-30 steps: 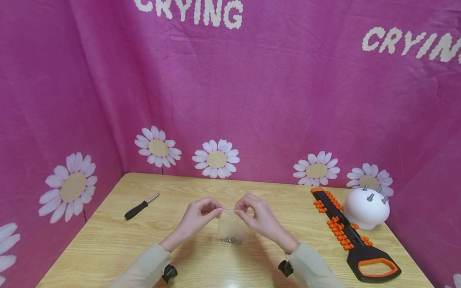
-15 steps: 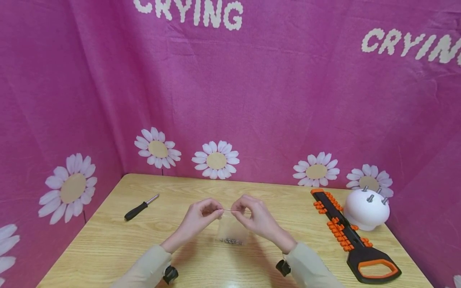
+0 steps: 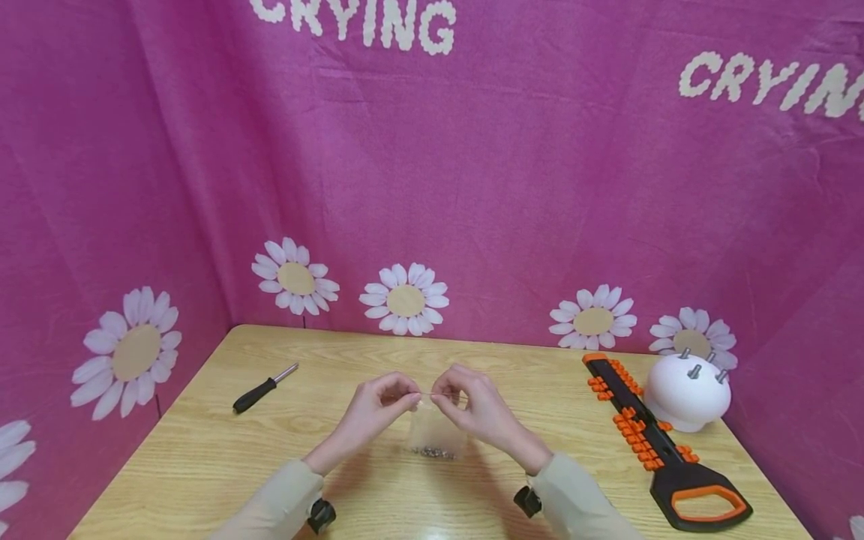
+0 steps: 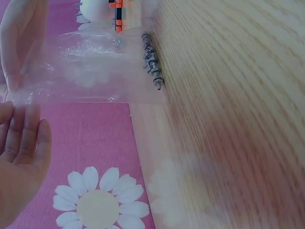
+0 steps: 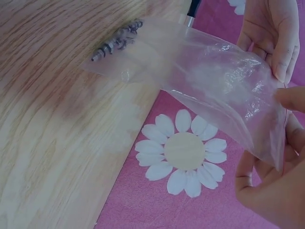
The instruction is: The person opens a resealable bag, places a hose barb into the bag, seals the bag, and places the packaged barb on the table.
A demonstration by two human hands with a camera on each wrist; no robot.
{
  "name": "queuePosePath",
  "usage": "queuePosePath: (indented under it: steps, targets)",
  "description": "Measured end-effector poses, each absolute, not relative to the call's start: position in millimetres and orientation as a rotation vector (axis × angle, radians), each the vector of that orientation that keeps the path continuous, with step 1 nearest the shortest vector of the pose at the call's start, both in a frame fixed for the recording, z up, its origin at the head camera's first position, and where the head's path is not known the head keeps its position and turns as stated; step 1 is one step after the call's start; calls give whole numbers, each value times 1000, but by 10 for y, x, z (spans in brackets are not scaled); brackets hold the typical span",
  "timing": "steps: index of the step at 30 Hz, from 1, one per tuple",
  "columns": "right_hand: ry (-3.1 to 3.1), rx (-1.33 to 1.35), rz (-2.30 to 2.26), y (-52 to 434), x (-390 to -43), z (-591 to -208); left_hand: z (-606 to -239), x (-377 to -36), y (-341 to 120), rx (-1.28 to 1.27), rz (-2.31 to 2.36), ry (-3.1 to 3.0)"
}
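A clear plastic bag [image 3: 437, 427] hangs upright between the hands, its bottom at the tabletop. Small metal screws or bolts [image 4: 152, 61] lie gathered along the bottom of the bag. My left hand [image 3: 373, 411] pinches the bag's top edge at the left corner between thumb and forefinger. On the same edge, close by, my right hand [image 3: 484, 411] pinches with thumb and forefinger. In the right wrist view the bag [image 5: 214, 78] slants up to the fingers, and its top edge looks pressed flat. Whether its mouth is sealed cannot be told.
At the left of the wooden table [image 3: 324, 352] lies a black-handled screwdriver [image 3: 259, 391]. On the right are a long black tool with orange clips [image 3: 637, 420] and a loop handle, and a white dome [image 3: 687, 394] with several metal pegs. Pink flowered cloth [image 3: 499, 187] surrounds the table.
My right hand has slid a little left along the bag's top edge, closer to my left hand. The left hand stays almost still, and the bag hangs in the same place.
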State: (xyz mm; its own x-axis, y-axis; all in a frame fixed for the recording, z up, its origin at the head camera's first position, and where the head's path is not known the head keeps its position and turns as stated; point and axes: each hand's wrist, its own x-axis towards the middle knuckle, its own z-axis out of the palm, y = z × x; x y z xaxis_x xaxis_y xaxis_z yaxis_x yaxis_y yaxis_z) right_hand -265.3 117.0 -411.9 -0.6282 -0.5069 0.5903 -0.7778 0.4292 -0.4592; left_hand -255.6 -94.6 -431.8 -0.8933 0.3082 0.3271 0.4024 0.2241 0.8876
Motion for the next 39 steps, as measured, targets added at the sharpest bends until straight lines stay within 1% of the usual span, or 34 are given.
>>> queuePosePath:
  steps: [24, 31, 39]
  targets:
    - [-2354, 1054, 1034, 1202, -2624, -4142, -4319, -2536, -908, -698, -1661, -2400]
    - [-2373, 992, 1025, 1242, -2609, -4139, -4322, -2526, -906, -684, -1647, -2412]
    - [-2391, 916, 1051, 1301, -2608, -4152, -4354, -2547, -925, -729, -1638, -2399]
